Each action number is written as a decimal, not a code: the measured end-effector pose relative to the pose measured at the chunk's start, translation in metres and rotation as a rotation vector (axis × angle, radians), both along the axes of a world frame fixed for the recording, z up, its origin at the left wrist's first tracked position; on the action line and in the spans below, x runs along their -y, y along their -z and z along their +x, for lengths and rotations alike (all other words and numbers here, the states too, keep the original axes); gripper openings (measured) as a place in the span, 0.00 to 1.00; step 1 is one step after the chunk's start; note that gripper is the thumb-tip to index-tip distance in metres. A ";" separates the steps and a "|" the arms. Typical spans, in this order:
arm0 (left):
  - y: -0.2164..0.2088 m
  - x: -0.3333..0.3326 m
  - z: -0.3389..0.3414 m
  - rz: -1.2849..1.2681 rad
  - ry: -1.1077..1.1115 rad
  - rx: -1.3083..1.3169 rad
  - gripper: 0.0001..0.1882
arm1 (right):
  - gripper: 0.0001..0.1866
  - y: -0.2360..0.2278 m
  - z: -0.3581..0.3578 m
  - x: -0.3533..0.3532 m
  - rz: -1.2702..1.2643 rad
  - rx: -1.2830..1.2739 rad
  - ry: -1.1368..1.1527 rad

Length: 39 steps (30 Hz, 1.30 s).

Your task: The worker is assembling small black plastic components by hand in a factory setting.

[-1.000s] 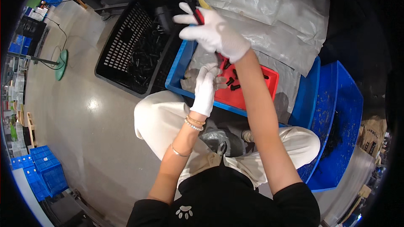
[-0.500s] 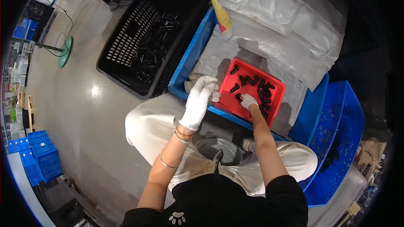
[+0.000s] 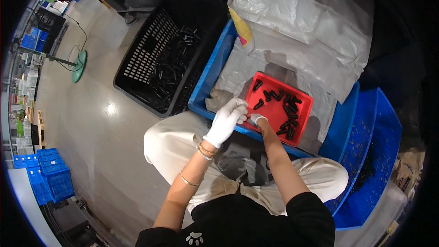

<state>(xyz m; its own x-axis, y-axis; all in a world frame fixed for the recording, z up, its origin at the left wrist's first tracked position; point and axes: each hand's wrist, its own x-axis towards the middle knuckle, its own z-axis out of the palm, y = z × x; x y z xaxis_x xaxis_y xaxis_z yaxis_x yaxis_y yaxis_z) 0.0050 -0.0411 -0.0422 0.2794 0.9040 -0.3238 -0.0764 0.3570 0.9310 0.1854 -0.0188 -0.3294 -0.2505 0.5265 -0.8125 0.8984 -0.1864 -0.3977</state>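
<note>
Both my hands wear white gloves and meet over the near left corner of a red tray (image 3: pixel 305 118). My left hand (image 3: pixel 227 120) has its fingers curled together, and whatever they pinch is too small to make out. Right beside it is my right hand (image 3: pixel 257 119), fingers closed and pointing toward the left fingertips; what lies in them is hidden. Several black bolt-like parts (image 3: pixel 291 110) lie in the tray, bunched toward its right side, with a few looser ones such as the black part (image 3: pixel 258 104) at the left.
The tray rests on grey plastic sheeting (image 3: pixel 292 32) over a blue bin (image 3: pixel 208 71). A yellow and white bottle-shaped thing (image 3: pixel 241 29) lies at its left edge. To the left stands a black crate (image 3: pixel 137 55) holding more black parts. A second blue bin (image 3: pixel 382 123) is on the right.
My right hand has moved left from the parts in the tray to my left hand. The black part that was by its fingers no longer shows there. The whole view has shifted slightly.
</note>
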 end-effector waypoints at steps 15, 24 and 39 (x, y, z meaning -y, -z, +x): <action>-0.022 -0.002 0.007 0.330 -0.100 -0.325 0.12 | 0.26 -0.238 0.006 0.016 0.242 -0.738 0.961; -0.034 0.004 0.031 0.258 -0.006 -0.170 0.10 | 0.19 -0.285 -0.030 0.057 -0.092 -1.799 1.034; -0.026 0.008 0.019 0.713 -0.195 -0.406 0.12 | 0.18 -0.307 -0.039 0.065 -0.133 -1.550 1.720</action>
